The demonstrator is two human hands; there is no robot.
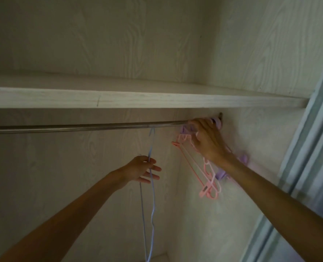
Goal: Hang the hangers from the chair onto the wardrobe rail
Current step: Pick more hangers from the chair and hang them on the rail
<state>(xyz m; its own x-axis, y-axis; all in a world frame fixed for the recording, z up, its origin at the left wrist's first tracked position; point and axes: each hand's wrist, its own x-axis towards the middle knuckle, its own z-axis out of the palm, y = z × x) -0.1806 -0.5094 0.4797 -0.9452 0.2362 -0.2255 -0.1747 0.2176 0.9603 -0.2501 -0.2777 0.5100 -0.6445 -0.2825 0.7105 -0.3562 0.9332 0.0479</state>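
Note:
A metal wardrobe rail (81,127) runs across under a shelf. A thin blue hanger (152,195) hangs from it by its hook, seen edge-on. My left hand (143,169) holds that hanger near its top, thumb and fingers around the blue wire, the other fingers spread. At the rail's right end my right hand (207,140) reaches up, its fingers curled over the hooks of pink hangers (206,178) and purple hangers (243,159) bunched beside the side wall. My right arm hides part of the purple ones.
A pale wooden shelf (138,98) sits just above the rail, leaving little headroom. The wardrobe's side wall (251,133) closes the right end. A sliding door frame (308,148) stands at the far right. The rail's left stretch carries nothing.

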